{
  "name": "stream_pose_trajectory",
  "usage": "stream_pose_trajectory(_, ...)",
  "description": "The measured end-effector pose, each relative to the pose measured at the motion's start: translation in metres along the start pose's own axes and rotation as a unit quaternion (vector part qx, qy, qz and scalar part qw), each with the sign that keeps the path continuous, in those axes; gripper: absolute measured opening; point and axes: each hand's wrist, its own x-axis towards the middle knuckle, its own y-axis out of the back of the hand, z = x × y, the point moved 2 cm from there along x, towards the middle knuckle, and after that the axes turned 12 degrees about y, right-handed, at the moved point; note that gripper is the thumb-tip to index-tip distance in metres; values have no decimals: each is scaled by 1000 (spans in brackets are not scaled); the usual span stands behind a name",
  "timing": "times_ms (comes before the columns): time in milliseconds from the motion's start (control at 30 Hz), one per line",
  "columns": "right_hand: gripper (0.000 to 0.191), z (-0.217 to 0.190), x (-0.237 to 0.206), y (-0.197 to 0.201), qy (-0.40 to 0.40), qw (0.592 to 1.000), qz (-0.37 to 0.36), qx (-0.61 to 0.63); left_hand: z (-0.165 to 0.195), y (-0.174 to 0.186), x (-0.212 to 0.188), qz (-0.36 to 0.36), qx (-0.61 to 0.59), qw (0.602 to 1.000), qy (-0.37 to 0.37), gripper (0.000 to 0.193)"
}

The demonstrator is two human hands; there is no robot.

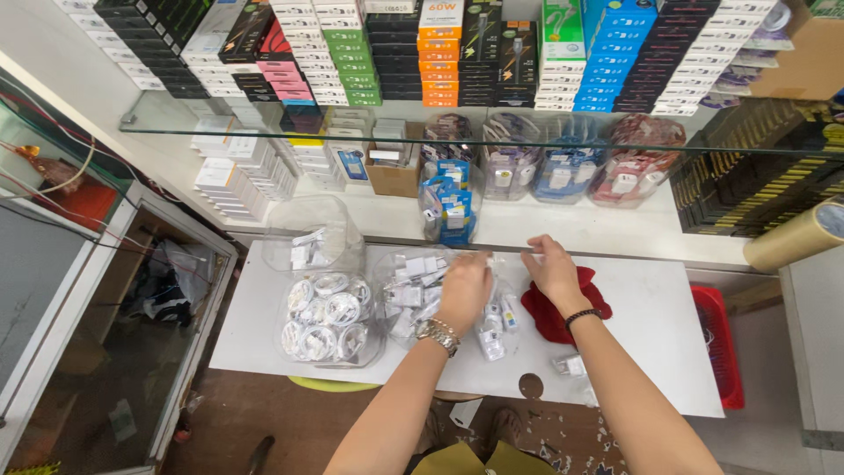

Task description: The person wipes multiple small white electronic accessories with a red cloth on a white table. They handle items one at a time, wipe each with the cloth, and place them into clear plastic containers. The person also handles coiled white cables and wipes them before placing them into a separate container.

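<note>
My left hand, with a metal watch on the wrist, and my right hand, with a black bead bracelet, are raised over a white table. Between their fingertips they pinch a thin clear plastic piece, which looks like a small bag. Under my left hand lies a clear bag of white chargers. A red cloth lies beneath my right hand. Small packed white items sit near my left wrist.
A clear bag of coiled white cables lies at the table's left, a clear container behind it. A red basket stands right of the table. Shelves behind hold stacked boxes and bagged accessories. A glass cabinet is left.
</note>
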Motion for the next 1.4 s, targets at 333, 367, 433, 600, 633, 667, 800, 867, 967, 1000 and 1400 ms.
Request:
stream_pose_trajectory(333, 119, 76, -66, 18, -132, 907, -349, -196, 9, -133, 10, -251, 408, 865, 152, 51)
stream_pose_trajectory(367, 118, 78, -67, 18, -125, 904, -356, -201, 4, -134, 9, -277, 405, 857, 156, 50)
stream_pose_trajectory(433, 115, 84, -68, 17, -83, 926, -325, -174, 0, -134, 11, -278, 399, 862, 143, 43)
stream_pose_trajectory(600, 83, 105, -65, 18, -13, 953, -263, -148, 7, -132, 24, -180, 452, 870, 83, 35)
stream_pose_trajectory(633, 75, 109, -58, 26, -10, 971, -222, -94, 12, -130, 31, -181, 427, 880, 101, 33)
stream_pose_trajectory(667, 68, 110, -52, 30, -6, 983, -179, -40, 18, -128, 39, -182, 400, 890, 119, 32)
stream_pose_trajectory(800, 60, 77, -23, 52, -138, 927, 16, 347, 36, -104, 55, -239, -15, 929, 282, 61)
stream_pose_trajectory(867, 58, 39, -17, 51, -85, 854, 74, 508, 52, -105, 52, -317, -380, 784, 374, 66)
stream_pose_trajectory(967, 50, -7, -7, 51, -57, 914, 170, 363, 70, -105, 34, -330, -549, 703, 308, 67)
stream_pose_trajectory(1000, 50, -15, -3, 54, -58, 915, 178, 357, 70, -102, 28, -326, -566, 699, 292, 70)
stream_pose_trajectory(1400, 49, -37, -10, 64, -85, 786, 84, 606, 48, -42, 19, -303, -586, 686, 307, 60)
